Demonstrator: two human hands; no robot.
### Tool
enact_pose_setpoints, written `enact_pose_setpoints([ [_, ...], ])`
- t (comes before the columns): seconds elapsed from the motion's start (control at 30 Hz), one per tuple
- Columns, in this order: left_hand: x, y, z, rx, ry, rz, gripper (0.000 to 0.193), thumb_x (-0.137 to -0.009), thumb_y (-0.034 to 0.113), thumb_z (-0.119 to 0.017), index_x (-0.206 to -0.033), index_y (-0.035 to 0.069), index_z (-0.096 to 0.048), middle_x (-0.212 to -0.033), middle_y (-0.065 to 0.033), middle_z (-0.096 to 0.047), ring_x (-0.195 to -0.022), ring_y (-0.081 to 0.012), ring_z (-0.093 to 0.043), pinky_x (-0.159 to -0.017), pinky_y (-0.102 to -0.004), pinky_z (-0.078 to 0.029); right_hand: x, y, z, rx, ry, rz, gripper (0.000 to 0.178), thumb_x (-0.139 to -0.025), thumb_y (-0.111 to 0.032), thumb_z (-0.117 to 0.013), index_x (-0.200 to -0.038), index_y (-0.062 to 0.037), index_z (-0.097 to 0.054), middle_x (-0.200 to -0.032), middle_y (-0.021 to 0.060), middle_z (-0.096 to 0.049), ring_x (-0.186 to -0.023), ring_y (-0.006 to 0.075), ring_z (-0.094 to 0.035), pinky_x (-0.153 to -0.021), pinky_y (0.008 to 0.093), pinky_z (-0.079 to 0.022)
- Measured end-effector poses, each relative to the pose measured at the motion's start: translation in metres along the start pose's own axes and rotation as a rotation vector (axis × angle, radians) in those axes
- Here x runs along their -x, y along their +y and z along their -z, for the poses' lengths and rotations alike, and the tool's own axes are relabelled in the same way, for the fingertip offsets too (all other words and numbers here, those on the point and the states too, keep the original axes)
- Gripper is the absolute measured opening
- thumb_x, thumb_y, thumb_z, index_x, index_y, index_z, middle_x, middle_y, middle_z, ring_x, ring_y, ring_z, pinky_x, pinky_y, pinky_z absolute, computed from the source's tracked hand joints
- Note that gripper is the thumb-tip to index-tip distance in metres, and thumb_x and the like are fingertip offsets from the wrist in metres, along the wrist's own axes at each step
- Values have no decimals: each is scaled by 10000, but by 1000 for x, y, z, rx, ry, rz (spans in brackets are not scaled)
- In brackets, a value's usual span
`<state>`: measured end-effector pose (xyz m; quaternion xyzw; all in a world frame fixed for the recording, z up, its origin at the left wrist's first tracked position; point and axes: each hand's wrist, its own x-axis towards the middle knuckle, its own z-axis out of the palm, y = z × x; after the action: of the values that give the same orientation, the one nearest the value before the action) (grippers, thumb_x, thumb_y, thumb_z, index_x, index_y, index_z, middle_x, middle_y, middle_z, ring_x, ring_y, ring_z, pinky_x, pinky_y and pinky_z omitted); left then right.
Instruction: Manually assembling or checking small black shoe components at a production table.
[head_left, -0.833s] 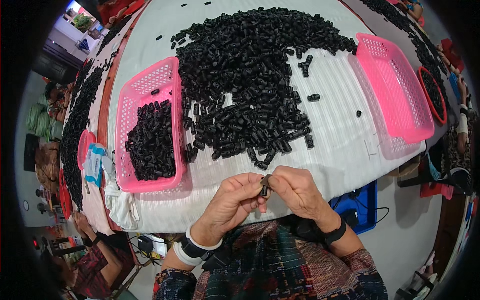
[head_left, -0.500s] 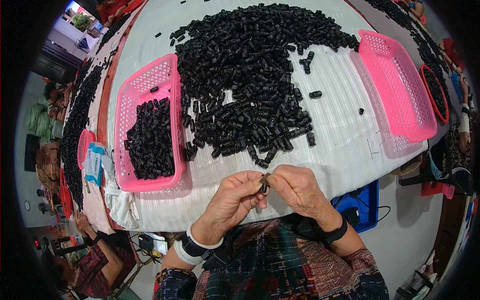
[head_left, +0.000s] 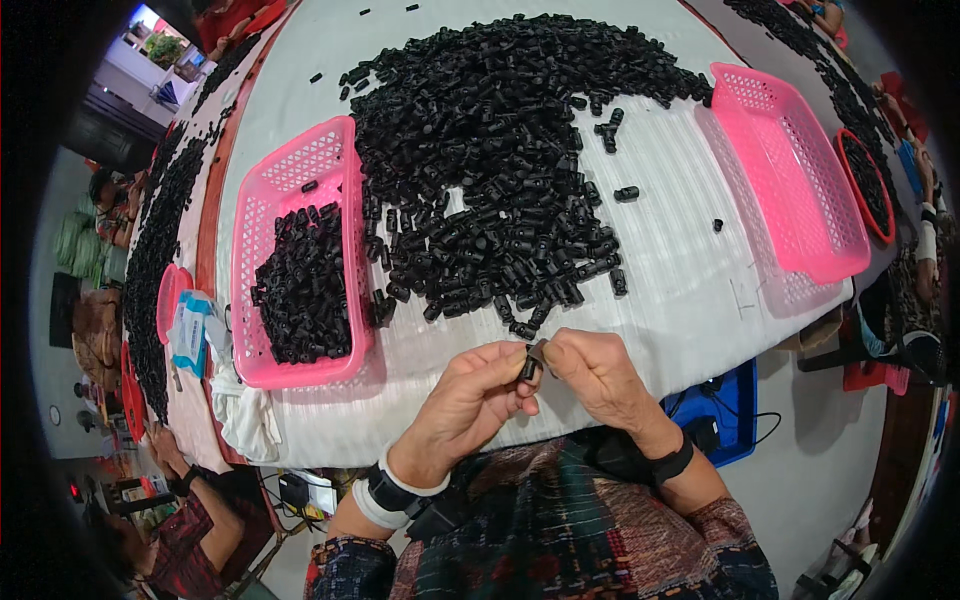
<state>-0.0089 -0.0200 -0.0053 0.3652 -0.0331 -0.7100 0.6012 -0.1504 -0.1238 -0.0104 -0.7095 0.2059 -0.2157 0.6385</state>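
In front of my body, just past the table's near edge, my left hand (head_left: 470, 395) pinches a small black cylindrical plastic part (head_left: 528, 370) between thumb and fingers. My right hand (head_left: 598, 378) is closed right beside it. From its thumb and finger a thin, flat dark piece (head_left: 538, 350) reaches to the top of the held part; its kind is too small to make out. Beyond both hands spreads a large heap of the same black parts (head_left: 490, 190). A pink perforated basket (head_left: 360, 250) to the left has many of these parts in it.
Another pink basket (head_left: 800, 190) stands at the right of the white-covered table (head_left: 680, 270). A white cloth (head_left: 245, 420) and a blue-white packet (head_left: 190, 335) lie left. Under the table edge is a blue crate (head_left: 738, 420). Co-workers sit at neighbouring tables.
Both hands stay at nearly the same spot. The flat piece in my right hand has tilted slightly, and the right fingers have shifted a little. The view has moved slightly.
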Motion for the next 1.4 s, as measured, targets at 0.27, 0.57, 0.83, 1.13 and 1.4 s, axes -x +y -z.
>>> enact_pose_setpoints([
  [0.27, 2, -2, 0, 15, -5, 7, 191, -864, 127, -535, -917, -57, -542, -747, -95, -558, -635, -163, -542, -589, -263, -479, 1, 10, -6, 48, 32, 71, 276, -902, -229, -493, -789, -2, -602, -659, 84, -605, -589, 190, -600, -531, 283, -458],
  [0.57, 0, -4, 10, 55, -35, -15, 183, -863, 93, -536, -957, -64, -542, -787, -78, -574, -649, -120, -534, -598, -265, -489, -2, 8, -9, 131, 80, 108, 251, -875, -202, -528, -713, -19, -582, -637, 84, -594, -554, 225, -583, -501, 307, -445],
  [0.83, -5, 2, 1, -16, 93, -30, 188, -858, 154, -553, -857, -34, -539, -723, -79, -555, -596, -147, -546, -559, -273, -485, -1, 3, -3, -115, 135, -87, 193, -863, -147, -525, -728, -16, -570, -582, 86, -497, -550, 176, -521, -520, 266, -403],
  [1.13, 3, -8, -3, -52, 59, -115, 199, -878, 214, -550, -946, 29, -576, -749, -34, -597, -663, -95, -537, -607, -231, -433, 9, -9, -25, 572, 356, 544, 381, -602, -70, -756, -946, -16, -604, -706, 97, -538, -604, 232, -550, -511, 309, -443],
  [1.4, 23, 0, -1, -49, -63, -159, 204, -907, 194, -497, -915, 3, -571, -767, -58, -594, -683, -115, -570, -653, -232, -479, 3, -11, -42, 673, 422, 840, 352, -655, -22, -706, -990, 25, -608, -649, 70, -526, -494, 193, -456, -429, 287, -349],
])
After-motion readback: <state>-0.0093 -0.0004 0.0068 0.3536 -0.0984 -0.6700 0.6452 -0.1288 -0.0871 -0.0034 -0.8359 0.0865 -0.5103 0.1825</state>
